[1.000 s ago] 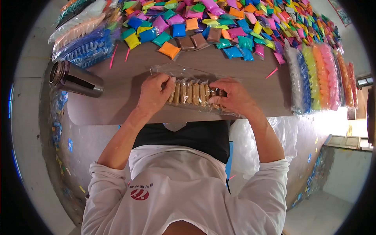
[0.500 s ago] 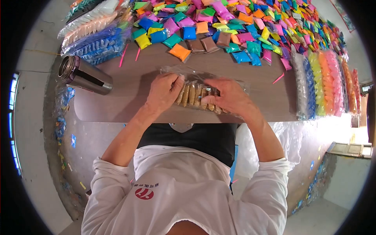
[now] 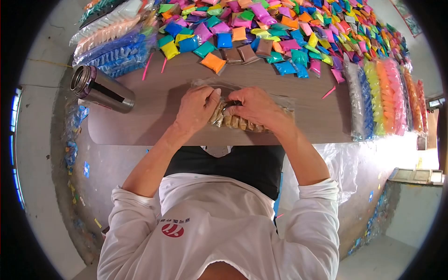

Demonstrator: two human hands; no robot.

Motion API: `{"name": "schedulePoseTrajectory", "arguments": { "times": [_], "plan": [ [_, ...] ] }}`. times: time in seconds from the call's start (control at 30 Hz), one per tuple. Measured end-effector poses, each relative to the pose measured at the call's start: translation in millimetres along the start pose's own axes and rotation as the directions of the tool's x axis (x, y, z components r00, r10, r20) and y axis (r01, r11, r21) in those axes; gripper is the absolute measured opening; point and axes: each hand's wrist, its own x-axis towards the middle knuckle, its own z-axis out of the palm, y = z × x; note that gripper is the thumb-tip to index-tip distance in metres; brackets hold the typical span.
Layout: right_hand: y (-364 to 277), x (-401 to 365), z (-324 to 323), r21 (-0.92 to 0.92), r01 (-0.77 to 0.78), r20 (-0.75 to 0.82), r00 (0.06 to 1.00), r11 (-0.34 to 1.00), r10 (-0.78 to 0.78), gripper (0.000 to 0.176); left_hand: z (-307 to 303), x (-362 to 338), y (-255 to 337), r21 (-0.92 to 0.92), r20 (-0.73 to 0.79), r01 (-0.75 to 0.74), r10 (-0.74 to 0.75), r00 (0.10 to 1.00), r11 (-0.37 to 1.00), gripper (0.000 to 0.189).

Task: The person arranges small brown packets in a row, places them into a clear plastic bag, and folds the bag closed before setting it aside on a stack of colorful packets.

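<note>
A clear plastic bag holding a row of several small tan packets lies near the table's front edge. My left hand is closed on the bag's left end, thumb and fingers pinched together. Over the bag's middle, my right hand is curled, with thumb and forefinger closed on the plastic near the leftmost packets. Its palm and fingers hide part of the row. The bag's loose clear film shows behind both hands and to the right.
A steel flask lies tilted at the table's left. Across the back spreads a heap of colourful small packets. Filled clear bags stand stacked at the left and right. Pink strips lie on the tabletop.
My right hand has moved left along the bag, closer to my left hand, and its fingers have curled in. My left hand stays nearly in place.
</note>
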Motion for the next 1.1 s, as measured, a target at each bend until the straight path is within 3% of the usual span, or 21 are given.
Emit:
{"name": "schedulePoseTrajectory", "arguments": {
  "times": [0.2, 0.33, 0.43, 0.5, 0.57, 0.67, 0.77, 0.87, 0.97, 1.1],
  "plan": [
    [-4, 0, 3, -0.020, -0.008, 0.004, 1.000, 1.000, 0.008, 0.025, 7, 7, 8, -0.057, -0.086, -0.081, 0.075, 0.993, 0.995, 0.031],
    [8, -3, 8, -0.121, 0.028, -0.046, 0.998, 0.992, -0.034, 0.034, 15, 15, 14, -0.008, 0.013, -0.103, 0.103, 0.995, 0.995, 0.032],
    [12, -38, -26, 0.123, -0.062, -0.285, 0.954, 0.990, 0.095, 0.043, 20, 14, 17, 0.017, 0.099, -0.017, 0.015, 0.995, 1.000, 0.033],
    [48, -62, -54, 0.312, -0.157, -0.302, 0.919, 0.937, 0.255, 0.049, 17, 10, 21, 0.013, 0.146, 0.102, -0.103, 0.984, 0.995, 0.033],
    [69, -91, -70, 0.384, -0.209, -0.286, 0.899, 0.899, 0.331, 0.049, 18, 9, 20, 0.021, 0.131, 0.107, -0.109, 0.985, 0.994, 0.033],
    [83, -118, -74, 0.198, -0.276, -0.198, 0.928, 0.941, 0.314, 0.049, 19, 10, 18, 0.034, 0.129, 0.088, -0.091, 0.987, 0.996, 0.033],
    [68, -123, -66, 0.127, -0.467, -0.050, 0.878, 0.875, 0.476, 0.048, 21, 11, 17, 0.030, 0.115, 0.077, -0.080, 0.990, 0.997, 0.034],
    [80, -124, -52, 0.217, -0.307, -0.116, 0.935, 0.927, 0.336, 0.043, 23, 10, 16, 0.032, 0.095, 0.064, -0.067, 0.993, 0.997, 0.034],
    [73, -117, -54, 0.166, -0.339, -0.148, 0.920, 0.926, 0.363, 0.035, 23, 10, 16, 0.049, 0.096, 0.070, -0.074, 0.993, 0.996, 0.034],
    [69, -111, -53, 0.284, -0.333, -0.169, 0.905, 0.899, 0.389, 0.027, 22, 9, 18, 0.038, 0.088, 0.081, -0.084, 0.993, 0.996, 0.035]
  ]
}}
